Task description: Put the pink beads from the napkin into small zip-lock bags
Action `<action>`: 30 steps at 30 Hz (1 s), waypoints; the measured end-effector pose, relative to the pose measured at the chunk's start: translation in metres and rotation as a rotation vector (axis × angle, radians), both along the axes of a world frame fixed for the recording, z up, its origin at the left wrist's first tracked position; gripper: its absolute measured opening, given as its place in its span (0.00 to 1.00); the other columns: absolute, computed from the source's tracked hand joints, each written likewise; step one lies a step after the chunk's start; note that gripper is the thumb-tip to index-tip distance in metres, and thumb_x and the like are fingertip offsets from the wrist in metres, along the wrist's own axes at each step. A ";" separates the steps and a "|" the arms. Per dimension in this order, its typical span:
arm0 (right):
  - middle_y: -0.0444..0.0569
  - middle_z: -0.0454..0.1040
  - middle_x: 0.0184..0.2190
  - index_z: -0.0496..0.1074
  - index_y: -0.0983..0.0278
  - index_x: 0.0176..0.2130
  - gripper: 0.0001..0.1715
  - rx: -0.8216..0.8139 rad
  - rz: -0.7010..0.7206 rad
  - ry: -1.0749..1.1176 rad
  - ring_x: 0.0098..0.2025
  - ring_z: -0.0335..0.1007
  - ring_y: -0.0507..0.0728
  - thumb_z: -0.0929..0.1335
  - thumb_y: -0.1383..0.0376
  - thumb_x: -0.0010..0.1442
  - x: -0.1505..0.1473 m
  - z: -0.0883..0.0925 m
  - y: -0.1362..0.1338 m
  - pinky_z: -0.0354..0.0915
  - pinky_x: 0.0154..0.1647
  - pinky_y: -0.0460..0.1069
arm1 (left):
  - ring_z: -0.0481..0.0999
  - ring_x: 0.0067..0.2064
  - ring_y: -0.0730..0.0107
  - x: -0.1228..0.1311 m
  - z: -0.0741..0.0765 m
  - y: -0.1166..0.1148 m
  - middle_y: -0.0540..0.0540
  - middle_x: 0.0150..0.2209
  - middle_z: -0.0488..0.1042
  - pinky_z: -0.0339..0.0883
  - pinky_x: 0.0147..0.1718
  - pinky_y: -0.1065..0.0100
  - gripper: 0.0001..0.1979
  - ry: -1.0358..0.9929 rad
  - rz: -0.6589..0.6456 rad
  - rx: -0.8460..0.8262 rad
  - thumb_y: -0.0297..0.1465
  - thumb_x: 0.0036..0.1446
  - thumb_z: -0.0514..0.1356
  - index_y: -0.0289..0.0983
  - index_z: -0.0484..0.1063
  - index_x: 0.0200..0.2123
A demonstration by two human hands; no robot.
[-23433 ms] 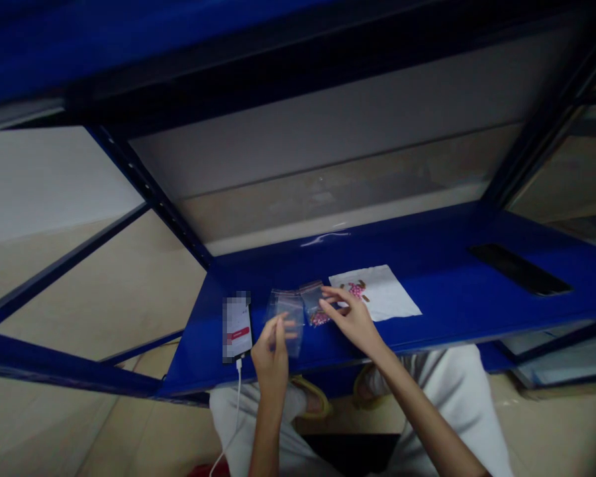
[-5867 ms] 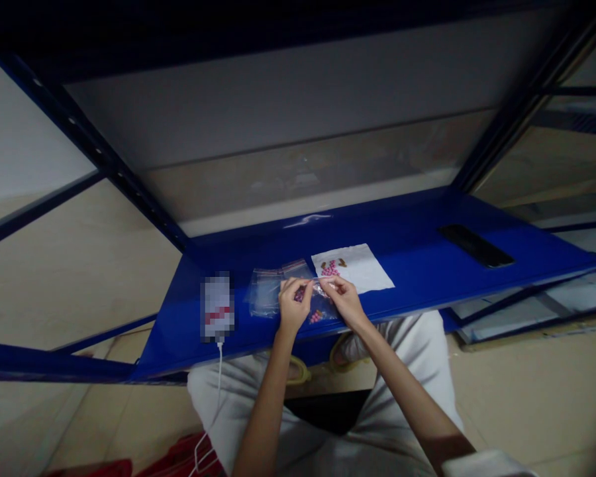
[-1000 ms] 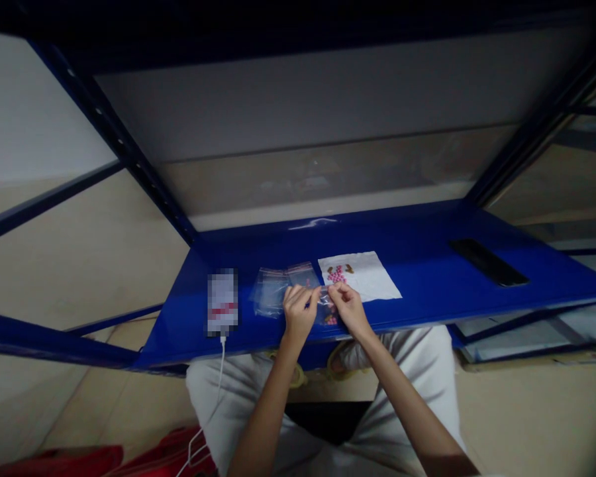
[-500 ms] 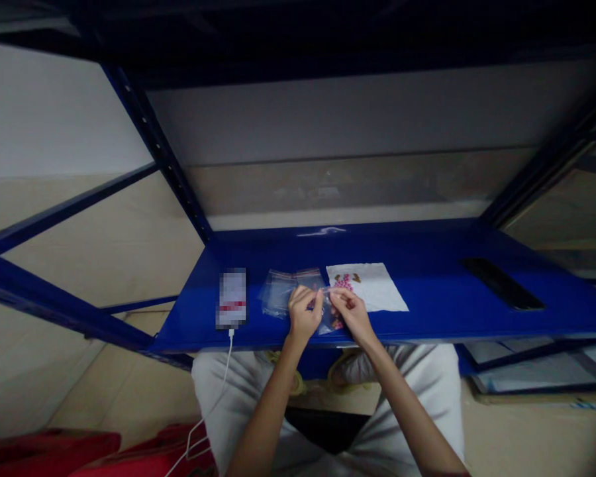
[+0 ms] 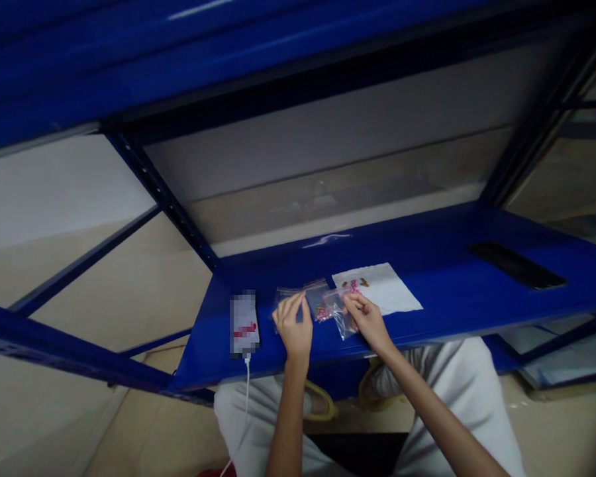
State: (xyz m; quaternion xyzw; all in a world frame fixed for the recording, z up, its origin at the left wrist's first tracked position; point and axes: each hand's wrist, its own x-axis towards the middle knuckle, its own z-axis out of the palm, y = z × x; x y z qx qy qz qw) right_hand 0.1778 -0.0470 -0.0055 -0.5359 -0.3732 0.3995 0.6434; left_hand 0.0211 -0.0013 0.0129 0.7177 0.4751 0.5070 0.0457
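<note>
Three small clear zip bags lie around our hands on the blue steel shelf (image 5: 427,311). Our right grip (image 5: 370,324) is narrow, thumb and forefinger pinching the edge of one bag (image 5: 341,318), which hangs tilted just left of that grip. Our left grip (image 5: 292,329) is loosely spread, its fingers (image 5: 291,306) resting on a second bag (image 5: 284,296) beneath them. Between the two grips lies a third bag (image 5: 316,301), with pink beads (image 5: 322,314) at its lower corner. Just beyond the right grip sits a white paper sheet (image 5: 390,291) carrying more of the beads and some brown bits (image 5: 363,282). Left of the left grip lies a blurred phone (image 5: 244,333), its white cable (image 5: 247,384) running down off the shelf
</note>
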 end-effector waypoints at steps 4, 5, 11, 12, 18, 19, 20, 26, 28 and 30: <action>0.41 0.69 0.19 0.69 0.65 0.36 0.21 0.003 -0.049 0.052 0.11 0.54 0.46 0.68 0.50 0.50 -0.001 0.002 -0.002 0.50 0.10 0.42 | 0.65 0.53 0.54 -0.014 -0.013 0.018 0.39 0.50 0.69 0.57 0.47 0.54 0.14 0.171 0.123 -0.146 0.32 0.55 0.54 0.37 0.71 0.44; 0.42 0.69 0.19 0.69 0.65 0.37 0.22 0.001 -0.059 0.059 0.12 0.54 0.46 0.68 0.50 0.50 -0.002 0.002 -0.002 0.50 0.10 0.43 | 0.62 0.56 0.52 -0.017 -0.018 0.020 0.37 0.53 0.66 0.57 0.48 0.52 0.16 0.212 0.138 -0.178 0.32 0.55 0.54 0.36 0.70 0.46; 0.43 0.70 0.20 0.67 0.65 0.42 0.24 0.006 -0.129 -0.008 0.13 0.57 0.49 0.67 0.51 0.51 -0.006 0.007 0.011 0.54 0.13 0.45 | 0.60 0.57 0.52 -0.020 -0.039 0.025 0.36 0.53 0.67 0.55 0.51 0.52 0.16 0.348 0.154 -0.275 0.29 0.58 0.49 0.34 0.70 0.46; 0.43 0.70 0.20 0.67 0.65 0.43 0.24 0.016 -0.151 -0.050 0.13 0.58 0.49 0.67 0.52 0.51 -0.006 0.009 0.016 0.55 0.14 0.45 | 0.62 0.57 0.52 -0.020 -0.039 0.024 0.37 0.52 0.68 0.55 0.51 0.52 0.16 0.351 0.158 -0.269 0.28 0.58 0.48 0.34 0.71 0.45; 0.45 0.73 0.27 0.64 0.67 0.50 0.29 0.003 -0.142 -0.463 0.17 0.62 0.49 0.68 0.62 0.48 -0.009 0.016 0.043 0.61 0.22 0.47 | 0.66 0.53 0.53 -0.017 -0.031 0.021 0.38 0.49 0.71 0.57 0.49 0.55 0.16 0.371 0.200 -0.263 0.27 0.55 0.50 0.33 0.73 0.43; 0.46 0.74 0.29 0.64 0.67 0.50 0.28 -0.004 -0.109 -0.535 0.18 0.62 0.49 0.68 0.64 0.48 -0.010 0.015 0.045 0.62 0.24 0.47 | 0.66 0.53 0.53 -0.017 -0.030 0.020 0.38 0.49 0.71 0.58 0.49 0.55 0.16 0.371 0.211 -0.265 0.27 0.54 0.51 0.32 0.73 0.43; 0.47 0.74 0.30 0.65 0.67 0.49 0.27 -0.002 -0.087 -0.599 0.19 0.63 0.50 0.67 0.65 0.48 -0.011 0.013 0.045 0.62 0.26 0.47 | 0.67 0.53 0.54 -0.017 -0.030 0.019 0.38 0.48 0.71 0.58 0.48 0.56 0.16 0.367 0.217 -0.263 0.26 0.53 0.51 0.32 0.73 0.43; 0.50 0.74 0.35 0.72 0.64 0.39 0.13 -0.002 -0.129 -0.873 0.26 0.67 0.53 0.63 0.67 0.53 -0.017 0.014 0.037 0.62 0.33 0.49 | 0.70 0.49 0.56 -0.020 -0.027 0.017 0.38 0.45 0.73 0.60 0.45 0.57 0.14 0.237 0.220 -0.166 0.27 0.56 0.49 0.34 0.74 0.40; 0.50 0.73 0.37 0.74 0.62 0.36 0.11 -0.046 -0.144 -0.954 0.29 0.69 0.54 0.63 0.65 0.55 -0.019 0.019 0.033 0.62 0.32 0.48 | 0.71 0.48 0.58 -0.021 -0.026 0.016 0.39 0.44 0.74 0.61 0.45 0.58 0.14 0.138 0.216 -0.088 0.29 0.58 0.49 0.34 0.73 0.40; 0.51 0.73 0.39 0.75 0.61 0.35 0.11 -0.068 -0.169 -1.001 0.33 0.70 0.56 0.64 0.63 0.56 -0.019 0.024 0.029 0.61 0.31 0.48 | 0.72 0.46 0.61 -0.022 -0.025 0.015 0.40 0.43 0.75 0.60 0.45 0.59 0.13 0.020 0.208 -0.004 0.30 0.59 0.49 0.35 0.72 0.41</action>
